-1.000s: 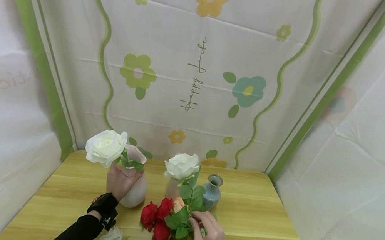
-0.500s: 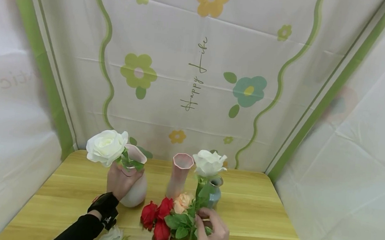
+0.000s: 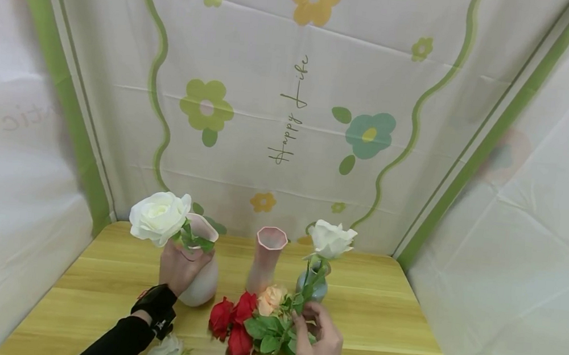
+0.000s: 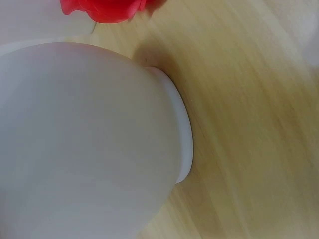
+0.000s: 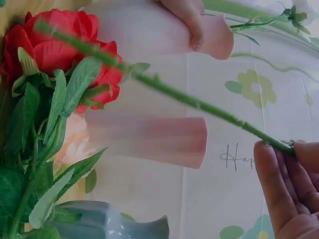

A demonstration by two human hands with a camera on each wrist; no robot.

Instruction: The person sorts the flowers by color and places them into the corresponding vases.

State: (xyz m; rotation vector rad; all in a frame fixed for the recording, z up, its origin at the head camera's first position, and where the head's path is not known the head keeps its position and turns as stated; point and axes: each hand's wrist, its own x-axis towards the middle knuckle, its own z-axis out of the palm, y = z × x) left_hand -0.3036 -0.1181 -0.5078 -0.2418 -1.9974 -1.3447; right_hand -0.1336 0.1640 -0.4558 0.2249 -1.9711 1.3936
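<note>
In the head view, my left hand (image 3: 180, 270) grips the neck of a rounded white-pink vase (image 3: 202, 288) at the table's left. A white rose (image 3: 159, 217) leans out of that vase's mouth. The vase's pale body (image 4: 89, 139) fills much of the left wrist view, its base on the wood. My right hand (image 3: 321, 347) pinches the stem of another white rose (image 3: 332, 240), upright in the air. The bloom overlaps the small blue vase (image 3: 322, 293) behind it. In the right wrist view, its green stem (image 5: 189, 99) slants away from thumb and fingertips.
A slim pink vase (image 3: 265, 261) stands mid-table. Red roses (image 3: 240, 344) and a peach rose (image 3: 271, 300) lie in front of it, stems pointing right. One more white rose (image 3: 164, 353) lies at the near edge. Printed cloth (image 3: 245, 156) encloses the table (image 3: 384, 313).
My right hand has carried the white rose to the right, from before the pink vase to before the blue vase. My left hand stays on its vase.
</note>
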